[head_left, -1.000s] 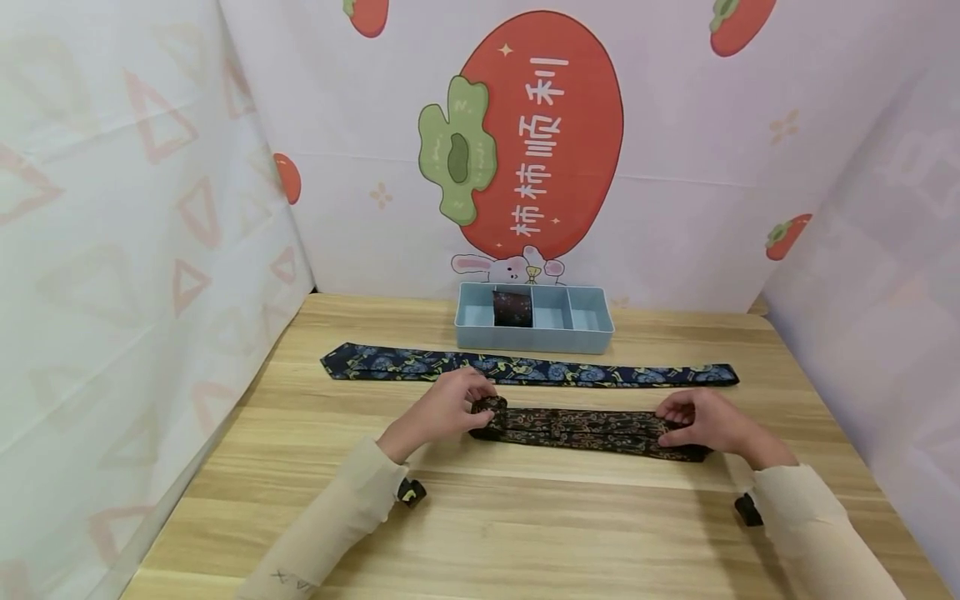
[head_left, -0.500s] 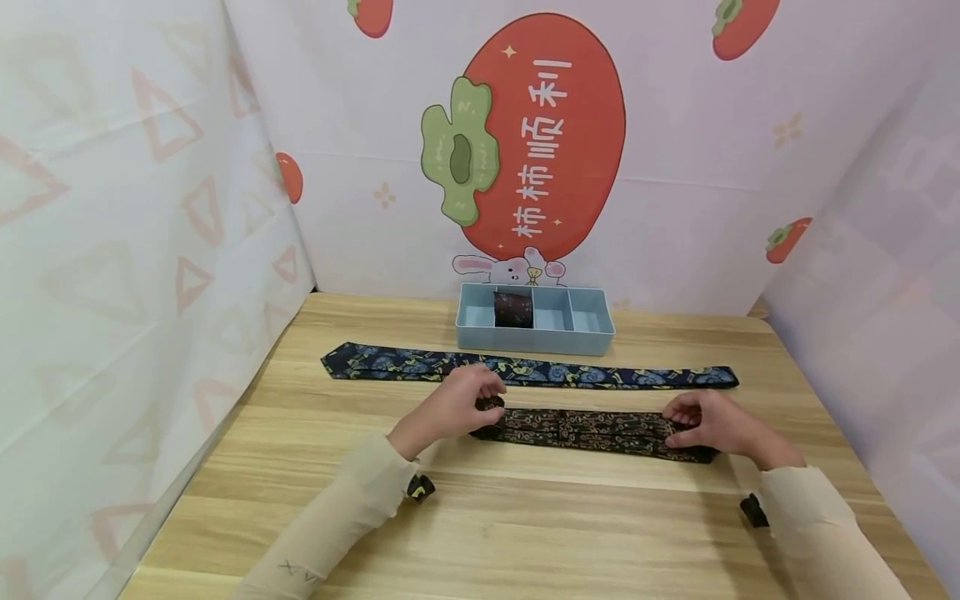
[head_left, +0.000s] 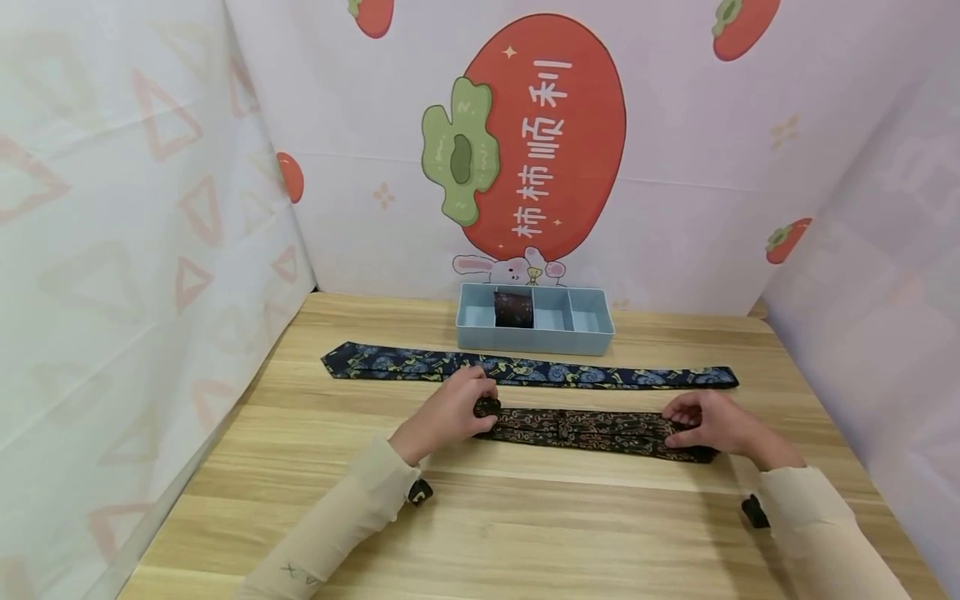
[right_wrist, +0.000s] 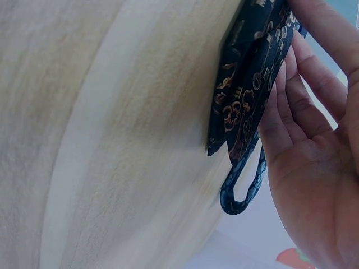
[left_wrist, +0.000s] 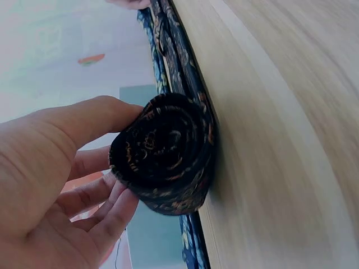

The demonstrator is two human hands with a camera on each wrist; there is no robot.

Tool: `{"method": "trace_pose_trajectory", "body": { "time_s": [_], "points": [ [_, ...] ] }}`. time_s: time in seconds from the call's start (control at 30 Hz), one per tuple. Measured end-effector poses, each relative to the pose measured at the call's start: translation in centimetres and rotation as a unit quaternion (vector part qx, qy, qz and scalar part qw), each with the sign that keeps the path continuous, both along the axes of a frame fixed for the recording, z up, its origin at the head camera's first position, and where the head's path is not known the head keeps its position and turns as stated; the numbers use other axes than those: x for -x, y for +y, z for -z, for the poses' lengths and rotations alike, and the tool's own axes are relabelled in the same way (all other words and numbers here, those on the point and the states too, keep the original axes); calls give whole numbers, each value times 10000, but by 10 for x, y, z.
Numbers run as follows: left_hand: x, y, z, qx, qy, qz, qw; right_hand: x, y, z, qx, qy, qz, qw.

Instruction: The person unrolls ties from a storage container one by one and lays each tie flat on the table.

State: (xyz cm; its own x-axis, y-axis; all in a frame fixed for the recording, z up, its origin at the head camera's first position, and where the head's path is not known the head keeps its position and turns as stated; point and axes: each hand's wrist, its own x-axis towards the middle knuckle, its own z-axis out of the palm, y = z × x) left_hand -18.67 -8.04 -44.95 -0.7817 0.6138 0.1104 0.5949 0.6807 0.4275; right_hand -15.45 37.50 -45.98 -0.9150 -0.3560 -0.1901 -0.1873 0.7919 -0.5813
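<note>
A black necktie with a small reddish-brown pattern (head_left: 581, 427) lies lengthwise on the table, its left end wound into a roll (left_wrist: 168, 151). My left hand (head_left: 450, 408) holds that roll, thumb on one side and fingers on the other. At the flat pointed right end, my right hand (head_left: 716, 425) holds the tie between thumb and fingers; the fingertips are partly hidden in the right wrist view. Just behind lies a navy necktie with blue and yellow figures (head_left: 600, 375), stretched out flat.
A light blue box with several compartments (head_left: 532, 339) stands at the back of the wooden table (head_left: 525, 533). One compartment holds a rolled dark necktie (head_left: 513, 309). Printed cloth (head_left: 360, 233) hangs behind and at both sides.
My left fingers loosened from the roll, then closed round it again slightly further right. The right hand shifted a little to the right early on, then stayed still at the pointed end.
</note>
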Motion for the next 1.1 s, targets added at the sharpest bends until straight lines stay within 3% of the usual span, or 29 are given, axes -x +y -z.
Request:
{"method": "trace_pose_trajectory", "body": {
  "time_s": [0.2,0.53,0.7,0.87,1.0,1.1],
  "points": [
    [4,-15,5,-243,-153,-66,9996,-2,6,1,-35,2,40,10000],
    [4,-29,3,-780,-819,-405,9928,-10,23,-2,-30,213,15,9998],
    [5,-20,-6,-776,-608,-99,9951,-9,24,-2,-104,143,-35,9998],
    [4,3,-15,-410,-308,295,9982,-7,22,-1,-102,212,-70,9997],
    [1,17,-12,158,-66,362,9992,-5,19,0,-95,210,-62,9997],
    [0,20,-5,483,169,203,9985,-3,18,1,-96,164,-13,9998]
  ]
}}
